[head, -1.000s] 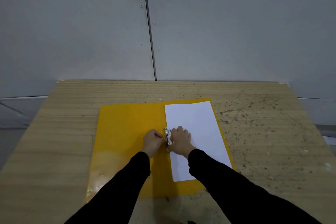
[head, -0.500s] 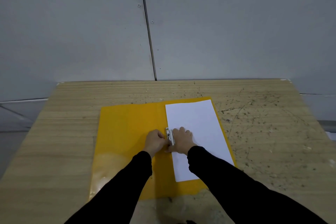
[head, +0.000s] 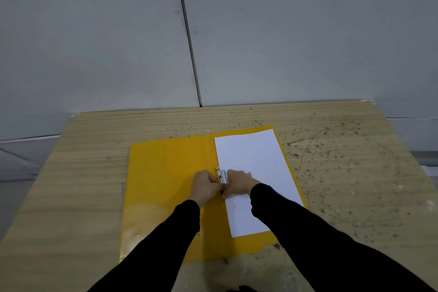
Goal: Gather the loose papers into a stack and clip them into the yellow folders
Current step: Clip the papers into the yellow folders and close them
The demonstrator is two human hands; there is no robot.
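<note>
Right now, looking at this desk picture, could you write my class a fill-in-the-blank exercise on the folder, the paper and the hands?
1. The open folder on the wooden table is ____ in colour.
2. The white paper lies on the folder's ____ half.
3. The left hand and right hand meet at a metal clip on the paper's ____ edge.
4. Both sleeves are ____.
Missing words: yellow; right; left; black.
</note>
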